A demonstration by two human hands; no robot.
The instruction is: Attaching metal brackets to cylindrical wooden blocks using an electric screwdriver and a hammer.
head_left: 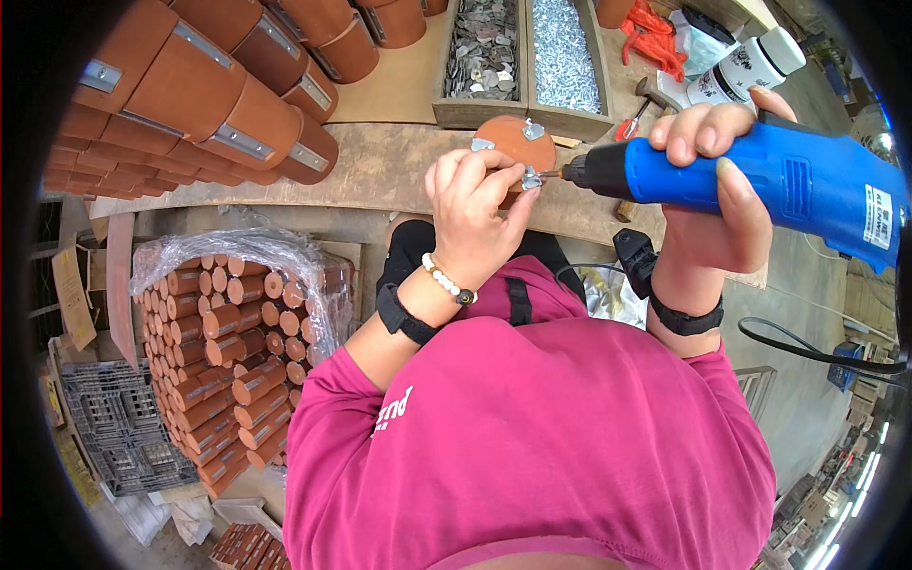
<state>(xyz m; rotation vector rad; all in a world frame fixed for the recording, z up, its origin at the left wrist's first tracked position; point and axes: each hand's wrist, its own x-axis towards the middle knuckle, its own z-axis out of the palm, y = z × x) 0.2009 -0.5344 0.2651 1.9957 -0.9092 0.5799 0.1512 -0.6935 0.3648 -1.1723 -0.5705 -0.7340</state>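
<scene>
A terracotta-coloured round piece (521, 142) rests near the front edge of the workbench, its flat face up. Small metal tabs sit at its rim. My left hand (475, 204) is against its near side, thumb and fingers pinching one metal tab (531, 179). In my right hand (727, 237) is a blue electric screwdriver (793, 176), held level with its tip pointing left. The bit meets the pinched tab at the piece's right side. Whether a screw is on the bit is too small to tell.
Behind the piece stands a wooden box (570, 123) with metal tabs and screws. Stacked terracotta-coloured cylinders (228, 95) fill the bench's left; more stand in a plastic-wrapped stack (237, 351) below. A hammer (655, 93), red netting (655, 38) and white jar (746, 68) lie right. A black cable (807, 350) hangs right.
</scene>
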